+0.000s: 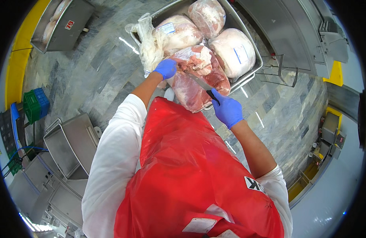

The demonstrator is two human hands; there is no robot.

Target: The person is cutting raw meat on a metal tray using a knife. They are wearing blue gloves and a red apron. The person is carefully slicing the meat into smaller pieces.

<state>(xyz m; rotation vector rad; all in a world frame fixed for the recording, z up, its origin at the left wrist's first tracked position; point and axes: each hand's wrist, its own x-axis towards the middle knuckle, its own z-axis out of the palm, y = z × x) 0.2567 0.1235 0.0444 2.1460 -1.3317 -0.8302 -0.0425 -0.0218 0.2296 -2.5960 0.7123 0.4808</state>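
Head view, looking straight down past a red plastic apron (pixel 191 170). Right hand (pixel 227 109), in a blue glove, is curled tight around the black handle of a knife (pixel 201 84); the blade runs up and to the left, lying across the top of a large cut of raw meat (pixel 199 77). Left hand (pixel 166 68), also blue-gloved, is closed in a pinch on the upper left edge of that same cut, at the torn clear wrapping. Blade tip sits just beside the left fingers; whether it touches them cannot be told.

The meat is red with pale fat, partly in clear plastic, and rests at the near end of a steel tray cart (pixel 256 67), hanging a little over its near rim. Bunched loose plastic film (pixel 148 41) lies at the cart's left rim, just above the left hand. Three more wrapped cuts (pixel 230 47) sit farther in, each sealed in plastic, two with pale labels.

Both forearms are bare below white sleeves. Floor is grey streaked stone tile (pixel 91 71). A second steel bin (pixel 64 23) stands at upper left, well apart. Empty-looking steel tubs (pixel 70 144) are at the person's left, with green and blue crates (pixel 35 104) beyond them.
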